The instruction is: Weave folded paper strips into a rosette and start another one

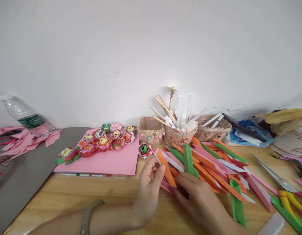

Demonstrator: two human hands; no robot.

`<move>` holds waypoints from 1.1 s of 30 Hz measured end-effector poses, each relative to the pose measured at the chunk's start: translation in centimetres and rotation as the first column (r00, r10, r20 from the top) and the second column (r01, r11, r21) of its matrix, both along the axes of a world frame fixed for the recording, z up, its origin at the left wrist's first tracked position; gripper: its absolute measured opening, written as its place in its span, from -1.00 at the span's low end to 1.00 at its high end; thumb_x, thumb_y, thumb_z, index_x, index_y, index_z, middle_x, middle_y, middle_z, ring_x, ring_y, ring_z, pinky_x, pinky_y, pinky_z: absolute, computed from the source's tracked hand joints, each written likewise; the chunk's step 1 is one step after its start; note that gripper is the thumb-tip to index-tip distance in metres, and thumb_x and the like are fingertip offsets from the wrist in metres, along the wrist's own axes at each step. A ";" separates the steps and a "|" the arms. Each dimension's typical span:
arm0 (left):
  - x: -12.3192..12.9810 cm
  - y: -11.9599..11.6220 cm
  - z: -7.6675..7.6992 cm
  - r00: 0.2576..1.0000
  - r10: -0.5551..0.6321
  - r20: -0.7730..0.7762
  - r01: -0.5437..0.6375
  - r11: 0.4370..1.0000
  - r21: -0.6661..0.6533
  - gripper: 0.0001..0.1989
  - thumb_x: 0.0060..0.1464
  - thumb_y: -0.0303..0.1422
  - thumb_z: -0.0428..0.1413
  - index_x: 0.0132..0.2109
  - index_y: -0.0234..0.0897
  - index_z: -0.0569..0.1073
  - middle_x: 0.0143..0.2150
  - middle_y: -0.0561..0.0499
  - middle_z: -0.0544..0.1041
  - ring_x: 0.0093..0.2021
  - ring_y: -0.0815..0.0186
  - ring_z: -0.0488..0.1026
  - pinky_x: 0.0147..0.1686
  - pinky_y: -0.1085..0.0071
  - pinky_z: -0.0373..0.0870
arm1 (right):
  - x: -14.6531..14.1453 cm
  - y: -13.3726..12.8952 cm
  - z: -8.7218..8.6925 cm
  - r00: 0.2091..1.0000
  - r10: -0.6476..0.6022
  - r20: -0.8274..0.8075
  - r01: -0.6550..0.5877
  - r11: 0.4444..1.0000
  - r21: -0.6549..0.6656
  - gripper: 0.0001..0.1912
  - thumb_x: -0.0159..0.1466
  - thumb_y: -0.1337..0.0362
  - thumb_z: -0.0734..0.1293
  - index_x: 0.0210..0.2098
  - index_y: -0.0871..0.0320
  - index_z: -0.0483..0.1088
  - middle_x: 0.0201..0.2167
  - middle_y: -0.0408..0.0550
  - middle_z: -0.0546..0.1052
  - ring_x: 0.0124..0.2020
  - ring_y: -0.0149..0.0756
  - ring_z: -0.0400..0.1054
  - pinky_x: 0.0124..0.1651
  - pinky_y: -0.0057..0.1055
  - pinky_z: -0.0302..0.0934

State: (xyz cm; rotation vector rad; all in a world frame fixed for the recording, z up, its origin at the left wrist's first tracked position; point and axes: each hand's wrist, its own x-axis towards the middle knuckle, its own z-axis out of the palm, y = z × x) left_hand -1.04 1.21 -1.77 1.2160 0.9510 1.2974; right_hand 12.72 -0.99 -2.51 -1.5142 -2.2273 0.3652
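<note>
My left hand [149, 184] pinches an orange paper strip [165, 168], folded, with a white edge showing at its upper end. The thumb lies in front of the strip, and a ring shows on one finger. Close by the strip's lower end, my right hand [196, 192] has its fingers curled; their tips are partly hidden, so what they hold cannot be made out. Just beyond the right hand stands a green folded strip [188, 158]. Around it spreads a loose pile of orange, pink, white and green paper strips [209, 166].
Several folded paper flowers [103, 142] rest on pink paper [116, 163]; another flower [144, 150] sits beside it. Decorated baskets [151, 130] line the wall. Scissors [275, 176] lie open at right. A plastic bottle [31, 117] leans at left among pink scraps [31, 143].
</note>
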 end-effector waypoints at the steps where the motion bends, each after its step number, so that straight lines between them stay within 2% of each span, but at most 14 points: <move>1: 0.0 -0.1 0.1 1.000 -0.013 0.000 0.013 1.000 0.011 -0.87 0.10 -0.30 0.00 -0.32 -0.26 0.37 -0.42 0.10 0.27 -0.39 0.38 0.20 -0.31 0.51 0.21 | 0.2 0.1 0.3 1.000 -0.011 -0.024 0.011 1.000 -0.012 -0.81 0.21 0.42 0.15 -0.51 0.14 0.28 -0.52 -0.11 0.41 -0.49 -0.34 0.31 -0.47 -0.47 0.15; 6: 0.0 -0.4 0.1 0.999 -0.038 0.031 0.038 0.999 -0.012 -0.86 0.11 -0.28 -0.01 -0.23 -0.24 0.35 -0.40 0.09 0.28 -0.38 0.39 0.20 -0.34 0.51 0.22 | 1.4 0.3 1.6 0.988 -0.107 -0.110 0.111 0.993 0.033 -0.83 0.22 0.28 0.16 -0.45 0.11 0.31 -0.52 -0.11 0.45 -0.54 -0.36 0.32 -0.50 -0.46 0.16; 11: 0.0 0.0 -0.1 0.996 -0.050 0.074 0.055 0.996 -0.070 -0.86 0.08 -0.27 0.03 -0.30 -0.25 0.36 -0.45 0.12 0.29 -0.44 0.42 0.21 -0.38 0.52 0.22 | 2.1 0.3 2.2 0.941 -0.312 -0.130 0.325 0.941 0.097 -0.87 0.15 0.23 0.21 -0.50 0.08 0.28 -0.64 -0.20 0.45 -0.67 -0.38 0.30 -0.59 -0.47 0.12; 13: 0.1 0.2 -0.3 0.994 -0.059 0.090 0.068 0.993 -0.100 -0.84 0.04 -0.25 0.07 -0.33 -0.27 0.36 -0.46 0.11 0.31 -0.47 0.43 0.22 -0.43 0.52 0.23 | 2.1 0.2 2.3 0.923 -0.343 -0.173 0.364 0.926 0.104 -0.88 0.14 0.24 0.22 -0.52 0.07 0.28 -0.65 -0.21 0.45 -0.69 -0.39 0.29 -0.60 -0.48 0.13; 16: 0.3 0.6 -0.5 0.988 -0.098 0.117 0.116 0.981 -0.154 -0.78 -0.03 -0.22 0.12 -0.31 -0.29 0.37 -0.46 0.09 0.34 -0.51 0.43 0.25 -0.51 0.50 0.23 | 1.8 -0.2 2.4 0.928 -0.293 -0.228 0.318 0.945 0.079 -0.86 0.16 0.22 0.22 -0.50 0.08 0.31 -0.63 -0.19 0.46 -0.66 -0.39 0.29 -0.56 -0.48 0.16; 20: 0.4 0.8 -0.6 0.983 -0.134 0.125 0.160 0.962 -0.222 -0.73 -0.09 -0.21 0.17 -0.31 -0.32 0.38 -0.50 0.08 0.38 -0.53 0.43 0.29 -0.52 0.50 0.27 | 1.5 -0.2 2.4 0.915 -0.182 -0.359 0.160 0.983 -0.092 -0.78 0.21 0.16 0.20 -0.46 0.10 0.38 -0.57 -0.13 0.49 -0.56 -0.35 0.35 -0.50 -0.47 0.22; 25: 0.3 1.2 -1.0 0.984 -0.109 0.144 0.145 0.951 -0.274 -0.73 -0.11 -0.21 0.18 -0.34 -0.33 0.38 -0.54 0.08 0.42 -0.54 0.40 0.35 -0.53 0.48 0.32 | 1.7 0.1 2.1 0.850 -0.246 -0.466 0.140 0.958 -0.249 -0.74 0.19 0.09 0.23 -0.40 0.14 0.42 -0.47 -0.08 0.53 -0.46 -0.29 0.39 -0.44 -0.44 0.27; 33: 0.3 1.4 -1.2 0.979 -0.110 0.169 0.151 0.957 -0.248 -0.70 -0.10 -0.28 0.19 -0.19 -0.30 0.39 -0.50 0.10 0.47 -0.51 0.40 0.36 -0.53 0.51 0.29 | 1.4 0.1 1.7 0.754 -0.279 -0.595 0.095 0.942 -0.322 -0.73 0.13 0.06 0.30 -0.37 0.14 0.42 -0.42 -0.04 0.53 -0.39 -0.26 0.41 -0.33 -0.40 0.33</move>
